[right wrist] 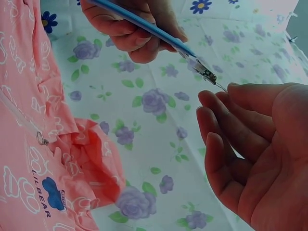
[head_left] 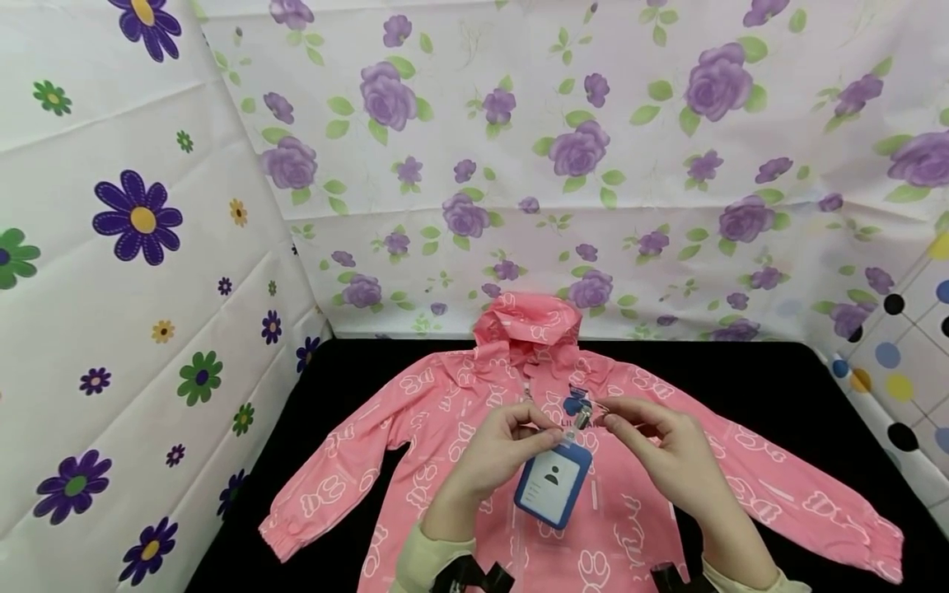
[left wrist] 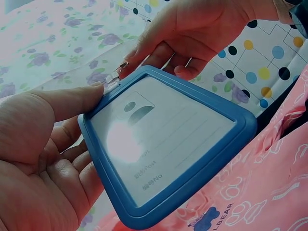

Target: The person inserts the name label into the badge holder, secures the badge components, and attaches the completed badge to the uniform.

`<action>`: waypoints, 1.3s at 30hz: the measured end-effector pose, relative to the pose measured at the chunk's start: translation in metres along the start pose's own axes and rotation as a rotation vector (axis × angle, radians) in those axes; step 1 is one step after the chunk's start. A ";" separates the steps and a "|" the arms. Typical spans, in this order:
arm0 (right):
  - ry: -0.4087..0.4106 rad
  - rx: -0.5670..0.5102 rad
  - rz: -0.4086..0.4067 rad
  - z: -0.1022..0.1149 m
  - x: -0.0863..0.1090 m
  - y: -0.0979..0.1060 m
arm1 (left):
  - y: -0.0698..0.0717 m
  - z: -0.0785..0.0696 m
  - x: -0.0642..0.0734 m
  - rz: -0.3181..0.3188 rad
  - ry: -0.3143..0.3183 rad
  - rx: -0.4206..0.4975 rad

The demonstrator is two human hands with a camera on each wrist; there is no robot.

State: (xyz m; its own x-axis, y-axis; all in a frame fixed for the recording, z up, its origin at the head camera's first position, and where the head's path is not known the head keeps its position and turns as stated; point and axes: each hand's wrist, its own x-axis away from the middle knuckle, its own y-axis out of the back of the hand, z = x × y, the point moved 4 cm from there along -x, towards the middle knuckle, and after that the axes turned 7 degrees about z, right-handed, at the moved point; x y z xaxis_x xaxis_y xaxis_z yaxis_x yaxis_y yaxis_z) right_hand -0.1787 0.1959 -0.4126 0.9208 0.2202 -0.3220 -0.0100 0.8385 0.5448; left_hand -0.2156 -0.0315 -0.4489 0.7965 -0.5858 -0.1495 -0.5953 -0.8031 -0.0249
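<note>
A blue-framed ID badge holder (head_left: 553, 487) with a white card inside hangs tilted over the chest of a pink hooded jacket (head_left: 437, 420). My left hand (head_left: 495, 449) pinches it at its top edge, near the clear strap (left wrist: 111, 82). A small metal clip (right wrist: 207, 74) is fixed to that strap, with a thin wire-like pin (right wrist: 222, 87) sticking out from it. My right hand (head_left: 662, 451) pinches the end of this pin between thumb and index finger, the other fingers loosely bent. The badge is held above the jacket, close to its blue bear print (right wrist: 53, 193).
The jacket lies spread on a black table (head_left: 348, 371), sleeves out to both sides and hood (head_left: 530, 317) at the back. Its zipper pull (right wrist: 42, 138) is near the collar. Flower-patterned sheets (head_left: 474, 156) stand behind and at the left; a dotted sheet (head_left: 908, 362) is at the right.
</note>
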 end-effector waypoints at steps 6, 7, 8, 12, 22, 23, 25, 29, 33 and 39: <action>-0.119 -0.042 0.009 -0.003 0.001 0.000 | -0.003 0.001 0.000 0.023 0.002 0.016; -0.147 -0.050 0.011 -0.004 0.001 0.001 | -0.003 0.001 0.000 0.026 0.002 0.015; -0.171 -0.054 0.012 -0.005 0.001 0.001 | -0.004 0.000 -0.001 0.029 0.005 0.009; -0.222 -0.068 0.028 -0.008 0.002 0.000 | -0.004 0.001 -0.001 0.038 0.028 -0.002; -0.266 -0.094 0.029 -0.013 -0.001 -0.001 | -0.007 0.002 -0.005 0.058 0.066 -0.015; -0.269 -0.090 0.031 -0.014 -0.002 -0.002 | -0.007 0.002 -0.005 0.045 0.071 -0.025; -0.274 -0.085 0.038 -0.016 -0.003 -0.003 | -0.006 0.004 -0.006 0.009 0.082 -0.056; -0.298 -0.079 0.065 -0.020 -0.006 -0.006 | -0.006 0.005 -0.008 -0.059 0.083 -0.125; -0.294 -0.103 0.087 -0.024 -0.009 -0.010 | -0.006 0.001 -0.013 -0.101 0.028 -0.242; -0.282 -0.157 0.100 -0.028 -0.012 -0.019 | -0.008 -0.006 -0.026 -0.093 -0.151 -0.441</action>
State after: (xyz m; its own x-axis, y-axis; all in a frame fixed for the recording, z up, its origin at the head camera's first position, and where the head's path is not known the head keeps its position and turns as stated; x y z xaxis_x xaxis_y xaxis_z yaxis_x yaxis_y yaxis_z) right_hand -0.2007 0.1909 -0.4409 0.9836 0.1770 -0.0338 -0.1456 0.8909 0.4302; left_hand -0.2309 -0.0110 -0.4385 0.8003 -0.5134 -0.3097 -0.3947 -0.8399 0.3726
